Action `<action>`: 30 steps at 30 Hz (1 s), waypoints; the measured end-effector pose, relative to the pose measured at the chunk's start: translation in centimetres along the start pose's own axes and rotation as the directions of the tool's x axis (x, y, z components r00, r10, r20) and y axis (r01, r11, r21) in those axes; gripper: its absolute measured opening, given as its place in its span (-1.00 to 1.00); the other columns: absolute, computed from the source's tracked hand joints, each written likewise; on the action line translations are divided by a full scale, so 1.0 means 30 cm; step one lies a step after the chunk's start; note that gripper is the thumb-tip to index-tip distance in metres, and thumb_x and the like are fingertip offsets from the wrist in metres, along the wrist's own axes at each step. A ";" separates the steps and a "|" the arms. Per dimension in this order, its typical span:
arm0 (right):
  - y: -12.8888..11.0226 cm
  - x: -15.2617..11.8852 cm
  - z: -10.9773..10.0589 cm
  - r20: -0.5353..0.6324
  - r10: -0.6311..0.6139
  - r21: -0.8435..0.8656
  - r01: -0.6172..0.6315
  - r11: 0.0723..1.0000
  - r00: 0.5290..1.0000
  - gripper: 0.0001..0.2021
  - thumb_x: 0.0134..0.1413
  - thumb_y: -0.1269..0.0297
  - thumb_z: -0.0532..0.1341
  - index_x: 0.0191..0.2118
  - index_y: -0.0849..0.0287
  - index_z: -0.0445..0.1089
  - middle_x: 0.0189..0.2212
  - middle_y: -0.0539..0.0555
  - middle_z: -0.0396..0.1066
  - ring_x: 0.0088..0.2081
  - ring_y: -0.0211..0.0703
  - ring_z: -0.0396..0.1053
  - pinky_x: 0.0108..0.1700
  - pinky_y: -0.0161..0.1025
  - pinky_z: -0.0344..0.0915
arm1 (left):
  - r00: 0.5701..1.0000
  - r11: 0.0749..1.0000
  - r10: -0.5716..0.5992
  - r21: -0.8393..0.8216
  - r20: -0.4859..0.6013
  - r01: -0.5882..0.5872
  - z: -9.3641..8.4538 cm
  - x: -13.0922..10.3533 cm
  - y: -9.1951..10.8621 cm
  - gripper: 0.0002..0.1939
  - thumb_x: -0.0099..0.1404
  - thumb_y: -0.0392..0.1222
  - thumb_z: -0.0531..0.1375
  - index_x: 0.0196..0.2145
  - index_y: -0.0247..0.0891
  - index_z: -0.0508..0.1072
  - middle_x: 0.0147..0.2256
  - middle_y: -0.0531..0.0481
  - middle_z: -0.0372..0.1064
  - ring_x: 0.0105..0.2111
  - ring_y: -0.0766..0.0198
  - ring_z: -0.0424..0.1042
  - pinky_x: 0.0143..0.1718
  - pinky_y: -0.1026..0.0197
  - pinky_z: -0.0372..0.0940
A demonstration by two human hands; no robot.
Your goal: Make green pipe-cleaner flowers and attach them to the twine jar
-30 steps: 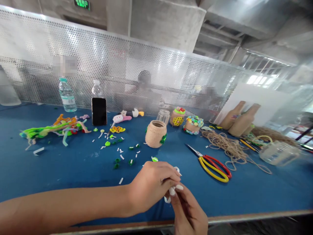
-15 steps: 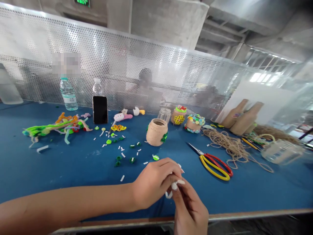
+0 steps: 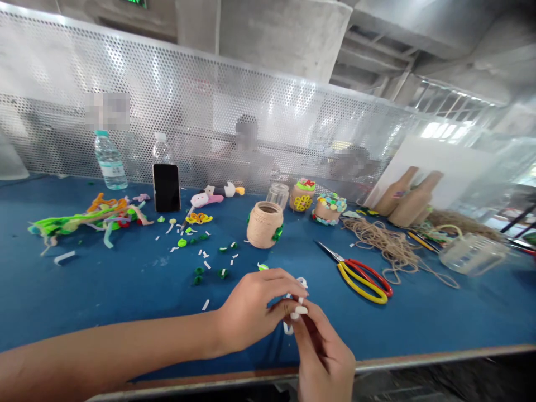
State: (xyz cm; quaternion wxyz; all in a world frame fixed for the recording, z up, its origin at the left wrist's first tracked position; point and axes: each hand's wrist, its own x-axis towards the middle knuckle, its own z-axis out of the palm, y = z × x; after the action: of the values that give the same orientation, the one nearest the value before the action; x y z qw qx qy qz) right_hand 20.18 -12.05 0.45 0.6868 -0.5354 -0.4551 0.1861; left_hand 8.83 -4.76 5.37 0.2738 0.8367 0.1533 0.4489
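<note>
Near the table's front edge, my left hand (image 3: pixel 251 310) and my right hand (image 3: pixel 324 352) meet fingertip to fingertip. Both are pinched on a thin white strip (image 3: pixel 288 328), which curls above and below the fingers; the part between the fingertips is hidden. Beyond my hands stands a twine-wrapped jar (image 3: pixel 264 226), upright and open at the top, with green decorations (image 3: pixel 277 233) on its right side. A bright green piece (image 3: pixel 263 267) lies just past my left hand. Scissors (image 3: pixel 355 273) with red and yellow handles rest to the right.
Green pieces (image 3: pixel 223 273) and white scraps (image 3: pixel 205 305) are scattered at centre left. Colourful pipe cleaners (image 3: pixel 90 219), a phone (image 3: pixel 166 188) and a water bottle (image 3: pixel 110 162) are further left. Loose twine (image 3: pixel 381 240), a glass jar (image 3: pixel 473 254) and wrapped bottles (image 3: pixel 416 200) are at right.
The view has shifted slightly, so the table things sit a little further left. My fingers have moved slightly, and more of the white strip shows above them.
</note>
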 end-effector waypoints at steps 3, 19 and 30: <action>-0.026 -0.003 0.017 0.007 -0.014 0.015 0.014 1.000 1.000 -0.87 0.04 0.24 0.23 -0.34 0.16 0.49 -0.38 0.04 0.45 -0.35 -0.19 0.39 -0.30 -0.36 0.35 | 0.999 0.999 -0.033 -0.011 -0.004 0.033 -0.002 0.006 0.000 -0.80 0.20 -0.49 0.13 -0.30 -0.29 0.49 -0.30 -0.04 0.50 -0.27 0.29 0.47 -0.21 0.29 0.36; -0.014 0.012 0.009 0.115 0.091 0.242 -0.116 0.963 0.989 -0.89 0.01 0.33 0.27 -0.30 0.11 0.53 -0.36 0.03 0.47 -0.32 -0.16 0.42 -0.31 -0.34 0.40 | 0.990 0.996 0.066 -0.044 -0.126 -0.072 0.003 0.002 0.023 -0.75 0.18 -0.53 0.07 -0.39 -0.32 0.50 -0.38 -0.05 0.52 -0.34 0.32 0.50 -0.29 0.33 0.39; -0.023 0.020 0.004 0.226 0.191 0.363 -0.264 0.894 0.955 -0.86 0.02 0.28 0.28 -0.25 0.11 0.53 -0.34 0.06 0.49 -0.33 -0.18 0.39 -0.32 -0.34 0.38 | 0.978 0.998 0.049 -0.020 -0.201 -0.054 0.015 0.005 0.020 -0.79 0.17 -0.48 0.18 -0.53 -0.27 0.50 -0.36 -0.04 0.53 -0.15 0.20 0.50 -0.13 0.18 0.42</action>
State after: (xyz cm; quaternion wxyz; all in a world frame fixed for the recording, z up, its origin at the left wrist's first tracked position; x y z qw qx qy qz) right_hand 20.21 -11.78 1.34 0.7074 -0.4184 -0.4048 0.4008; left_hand 9.29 -5.32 5.61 0.2560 0.7874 0.1528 0.5396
